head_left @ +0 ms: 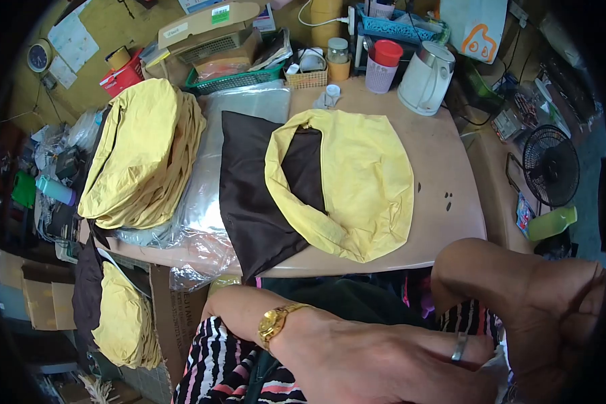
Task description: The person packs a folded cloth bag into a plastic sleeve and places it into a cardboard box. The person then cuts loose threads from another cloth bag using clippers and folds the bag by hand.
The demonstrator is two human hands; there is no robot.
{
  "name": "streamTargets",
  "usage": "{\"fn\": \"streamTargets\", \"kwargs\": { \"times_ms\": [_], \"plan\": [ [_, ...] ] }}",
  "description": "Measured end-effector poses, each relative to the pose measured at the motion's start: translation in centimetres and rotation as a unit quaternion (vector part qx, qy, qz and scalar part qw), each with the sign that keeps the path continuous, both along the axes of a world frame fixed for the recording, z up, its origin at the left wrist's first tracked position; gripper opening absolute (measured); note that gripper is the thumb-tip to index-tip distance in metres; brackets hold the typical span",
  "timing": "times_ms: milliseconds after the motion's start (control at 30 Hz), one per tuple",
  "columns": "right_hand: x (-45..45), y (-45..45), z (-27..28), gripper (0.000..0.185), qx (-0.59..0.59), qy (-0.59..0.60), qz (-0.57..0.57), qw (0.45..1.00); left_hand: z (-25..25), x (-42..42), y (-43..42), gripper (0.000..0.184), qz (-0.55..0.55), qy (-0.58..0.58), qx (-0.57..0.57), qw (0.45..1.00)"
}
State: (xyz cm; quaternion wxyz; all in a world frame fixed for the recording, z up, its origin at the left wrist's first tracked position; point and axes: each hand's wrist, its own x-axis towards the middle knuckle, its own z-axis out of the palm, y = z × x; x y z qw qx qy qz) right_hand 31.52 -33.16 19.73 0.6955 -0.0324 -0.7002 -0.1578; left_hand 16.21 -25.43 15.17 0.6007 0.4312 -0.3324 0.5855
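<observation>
A yellow cloth shoulder bag (pixel 370 182) with a wide loop strap lies flat on the table, partly over a dark brown cloth piece (pixel 249 195). My left hand (pixel 397 363), with a gold watch and a ring, reaches across my lap to the lower right, below the table edge. Its fingers bend round beside a small whitish thing (pixel 499 370) that I cannot make out. My right hand (pixel 579 310) is raised at the right edge with its fingers curled; what is in them is hidden. Neither hand touches the bag.
A tall stack of yellow bags (pixel 138 155) stands on the left beside clear plastic sheets (pixel 249 101). More yellow bags (pixel 124 320) hang below. A white electric kettle (pixel 426 79), a red-lidded cup (pixel 384 66) and baskets line the back. A black fan (pixel 551 165) stands right.
</observation>
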Motion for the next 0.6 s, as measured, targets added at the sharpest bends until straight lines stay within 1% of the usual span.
{"fn": "streamTargets", "kwargs": {
  "times_ms": [67, 100, 167, 200, 267, 300, 367, 400, 467, 500, 567, 600],
  "plan": [
    [0.0, 0.1, -0.1, 0.022, -0.001, 0.000, 0.002, 1.000, 0.0, 0.3, 0.8, 0.033, -0.018, 0.005, 0.011, 1.000],
    [0.1, 0.0, -0.1, 0.023, 0.002, 0.000, 0.000, 1.000, -0.4, 0.5, 1.4, 0.031, 0.005, -0.004, 0.090, 0.996],
    [0.1, 0.1, 0.0, 0.023, 0.004, 0.001, 0.000, 1.000, -0.8, 0.7, 0.7, 0.029, 0.031, -0.012, 0.170, 0.985],
    [0.0, 0.1, -0.1, 0.023, 0.005, 0.001, 0.002, 1.000, -0.4, 0.8, -0.8, 0.024, 0.012, -0.016, 0.071, 0.997],
    [0.0, 0.1, 0.0, 0.023, 0.008, 0.000, -0.001, 1.000, -1.2, 0.6, -1.2, 0.020, -0.010, -0.019, -0.027, 0.999],
    [0.1, 0.0, 0.0, 0.023, 0.007, -0.002, 0.000, 1.000, -2.5, 0.1, -0.1, 0.017, -0.029, 0.024, 0.078, 0.996],
    [0.1, -0.2, 0.2, 0.023, 0.010, -0.009, -0.003, 1.000, -3.0, -0.9, 1.3, 0.015, -0.054, 0.061, 0.184, 0.980],
    [-0.1, -0.1, 0.1, 0.023, 0.005, -0.006, -0.011, 1.000, -3.2, -1.7, 1.3, 0.014, -0.121, 0.154, 0.158, 0.968],
    [0.1, -0.1, 0.2, 0.023, 0.003, -0.005, -0.012, 1.000, -3.2, -1.0, 0.7, 0.013, -0.180, 0.242, 0.132, 0.944],
    [0.2, -0.1, 0.3, 0.023, 0.002, -0.003, -0.013, 1.000, -2.7, 0.7, -0.4, 0.012, -0.384, 0.035, 0.043, 0.922],
    [0.2, -0.2, 0.2, 0.024, 0.005, -0.001, -0.019, 1.000, -0.3, -0.8, -0.8, 0.014, -0.244, 0.002, -0.085, 0.966],
    [0.2, -0.4, 0.2, 0.024, 0.006, -0.001, -0.027, 1.000, 0.9, -1.6, -0.9, 0.017, -0.166, 0.001, -0.150, 0.975]
  ]
}}
